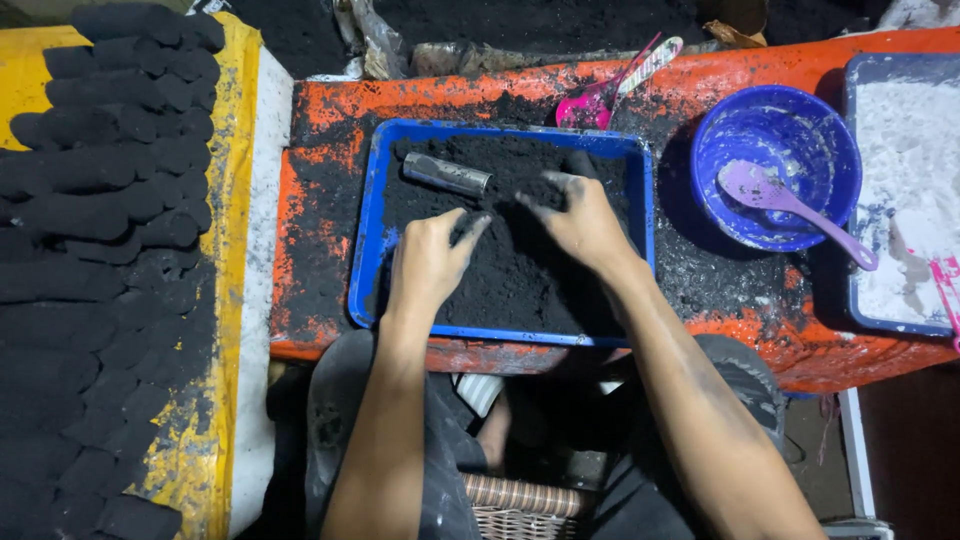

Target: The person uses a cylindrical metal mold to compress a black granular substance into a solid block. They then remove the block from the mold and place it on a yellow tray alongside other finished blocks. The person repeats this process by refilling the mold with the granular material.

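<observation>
Both hands press into the black powder (520,270) filling a blue tray (366,262) at the middle of the frame. Left hand (428,262) lies palm down, fingers loosely curled into the powder, grasping nothing. Right hand (585,222) rests just beside it, fingers spread flat and blackened, also holding nothing. A grey metal tube (447,174) lies in the tray's upper left part. At the right sits a blue bowl (830,130) with a purple spoon (790,203). Black pressed blocks (100,250) are stacked at the far left.
</observation>
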